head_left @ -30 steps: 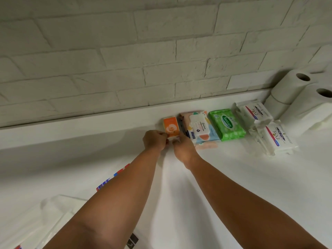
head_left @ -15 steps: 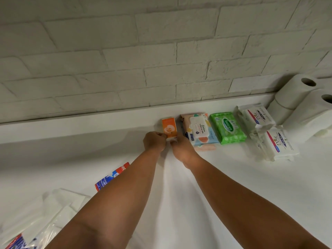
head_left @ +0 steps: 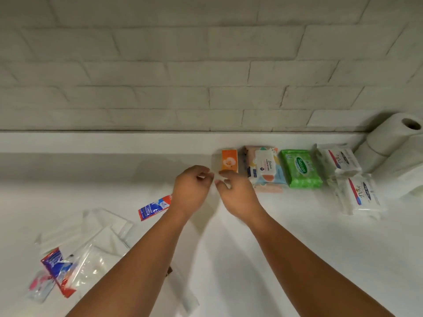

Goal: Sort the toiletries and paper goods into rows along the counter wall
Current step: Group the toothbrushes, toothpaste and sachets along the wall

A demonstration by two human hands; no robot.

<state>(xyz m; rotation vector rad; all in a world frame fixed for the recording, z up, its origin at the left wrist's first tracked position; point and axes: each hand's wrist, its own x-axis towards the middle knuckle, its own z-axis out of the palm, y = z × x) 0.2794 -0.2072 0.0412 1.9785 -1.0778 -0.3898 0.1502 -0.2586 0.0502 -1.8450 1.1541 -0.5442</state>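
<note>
Orange pack by wall | left hand, right hand pulled back, fingers curled | grip unclear

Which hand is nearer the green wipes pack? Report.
Right. The right hand is left of the green wipes pack, the pastel pack between them; the left hand is farther left.

Beyond my left hand and right hand, a white-painted brick wall rises above a low white ledge. The white counter spreads beneath both. Nearer me, to the left of my left hand, lie crumpled clear plastic bags.
</note>
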